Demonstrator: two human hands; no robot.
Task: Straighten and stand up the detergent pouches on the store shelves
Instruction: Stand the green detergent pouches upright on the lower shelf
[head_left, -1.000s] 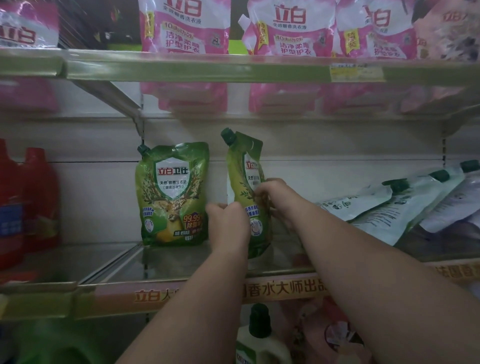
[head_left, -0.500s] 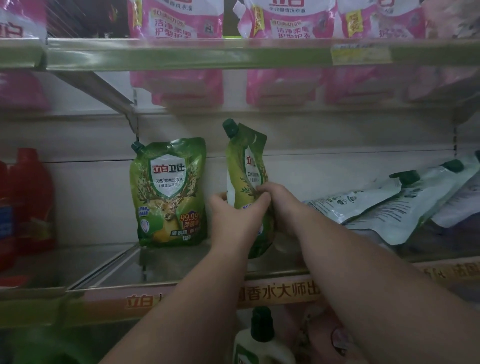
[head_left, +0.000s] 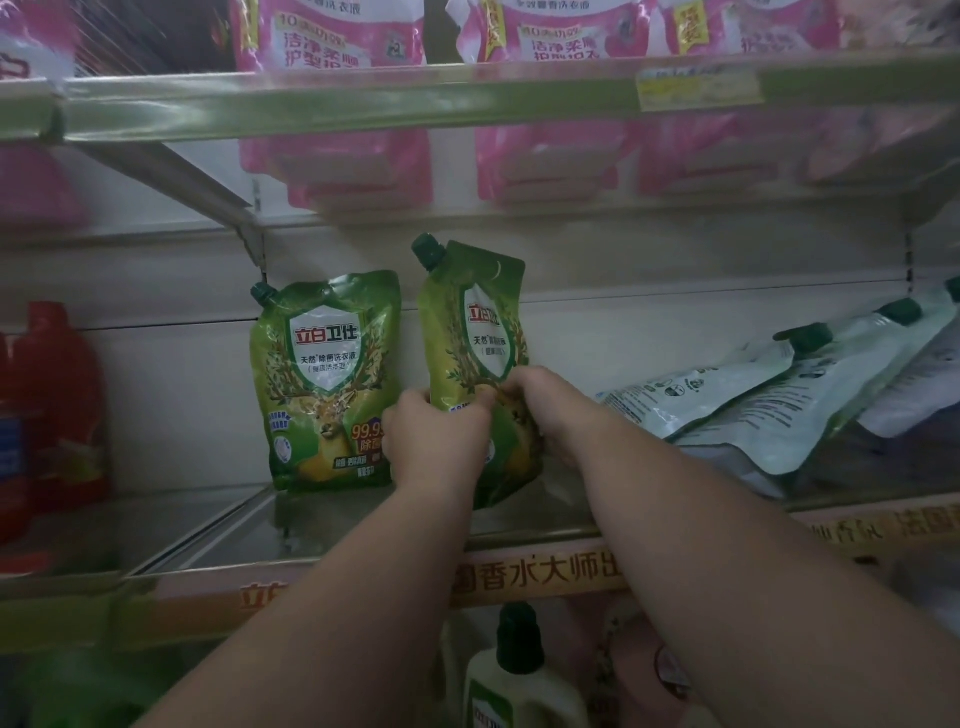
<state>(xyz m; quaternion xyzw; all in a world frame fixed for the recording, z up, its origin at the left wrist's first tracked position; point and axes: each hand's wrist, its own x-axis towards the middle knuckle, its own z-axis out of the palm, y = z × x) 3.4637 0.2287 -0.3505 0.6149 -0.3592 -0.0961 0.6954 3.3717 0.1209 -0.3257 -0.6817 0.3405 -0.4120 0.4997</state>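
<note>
- Step in hand: left hand (head_left: 434, 441) and right hand (head_left: 540, 402) both grasp the green pouch (head_left: 475, 358), mid-shelf (head_left: 363, 519), right of its upright twin (head_left: 324, 379).
- Next: seat its base flat, facing front, then release.

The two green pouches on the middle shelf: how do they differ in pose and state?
The left green pouch stands free with its front facing squarely out; nobody touches it. The right green pouch is turned partly sideways, and the left hand and right hand both grip it. The right pouch's cap sits higher than the left pouch's. Both are green, with the same shield label and dark green corner caps.
</note>
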